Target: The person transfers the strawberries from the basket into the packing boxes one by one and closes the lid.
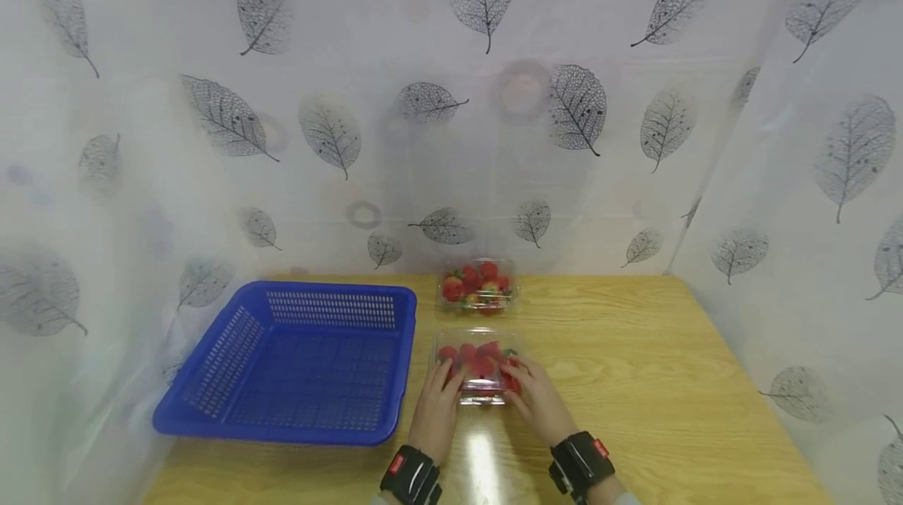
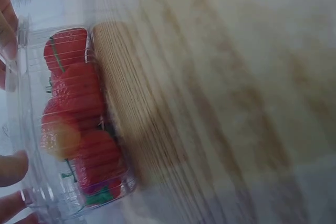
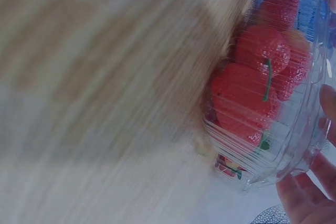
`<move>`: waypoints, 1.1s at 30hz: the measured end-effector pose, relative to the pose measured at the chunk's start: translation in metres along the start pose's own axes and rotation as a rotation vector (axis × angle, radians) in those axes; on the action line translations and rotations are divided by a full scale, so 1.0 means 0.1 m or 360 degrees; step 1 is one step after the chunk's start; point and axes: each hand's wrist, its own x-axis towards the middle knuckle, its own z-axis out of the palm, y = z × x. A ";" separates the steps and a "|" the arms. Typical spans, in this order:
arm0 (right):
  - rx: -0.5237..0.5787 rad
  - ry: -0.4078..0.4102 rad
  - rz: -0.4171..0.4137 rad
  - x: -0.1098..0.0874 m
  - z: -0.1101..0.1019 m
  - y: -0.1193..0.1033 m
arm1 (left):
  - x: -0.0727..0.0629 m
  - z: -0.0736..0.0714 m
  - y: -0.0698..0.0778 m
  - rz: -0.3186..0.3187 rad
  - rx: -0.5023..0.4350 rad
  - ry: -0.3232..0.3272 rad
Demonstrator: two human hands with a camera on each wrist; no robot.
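A clear plastic box (image 1: 478,335) with several red strawberries (image 1: 482,366) inside sits on the table between both hands. My left hand (image 1: 435,415) holds its near left corner. On the near right corner, my right hand (image 1: 543,408) grips with fingers over the top and the thumb on the near side. Both wrist views show fingertips at the rim of the box, the strawberries visible through the ribbed wall. The top lies over the fruit; whether it is fastened I cannot tell. No part of the box is visibly lifted off the table.
Behind it, another clear box of strawberries (image 1: 477,285) stands near the back edge of the wooden table (image 1: 621,364). A blue plastic basket (image 1: 282,436) with slotted walls stands on the left. Leaf-patterned curtains (image 1: 494,176) close off the back and sides.
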 end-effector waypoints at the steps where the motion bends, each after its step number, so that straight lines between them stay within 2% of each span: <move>1: 0.0006 -0.0002 0.0011 0.03 0.01 0.02 | 0.03 0.03 -0.01 -0.0008 -0.0001 0.0013; 9: 0.0007 0.0028 0.0034 0.22 0.10 0.15 | 0.23 0.21 -0.13 -0.0043 -0.0009 0.0076; 17: -0.0003 0.0075 -0.0007 0.30 0.16 0.26 | 0.30 0.29 -0.19 -0.0132 -0.0028 -0.0021; 23: 0.0012 0.0080 -0.0024 0.32 0.15 0.28 | 0.32 0.28 -0.18 -0.0143 -0.0013 -0.0039; 26: 0.0001 0.0049 -0.0026 0.33 0.13 0.26 | 0.33 0.23 -0.14 -0.0147 0.0007 -0.0008; 28: 0.0016 0.0019 -0.0014 0.36 0.08 0.24 | 0.36 0.17 -0.07 -0.0131 0.0000 0.0051; 30: 0.0037 -0.0015 0.0031 0.40 0.01 0.23 | 0.42 0.07 0.02 -0.0113 -0.0050 0.0122; 33: 0.0055 -0.0063 0.0126 0.53 -0.15 0.22 | 0.59 -0.18 0.16 -0.0095 -0.0142 0.0186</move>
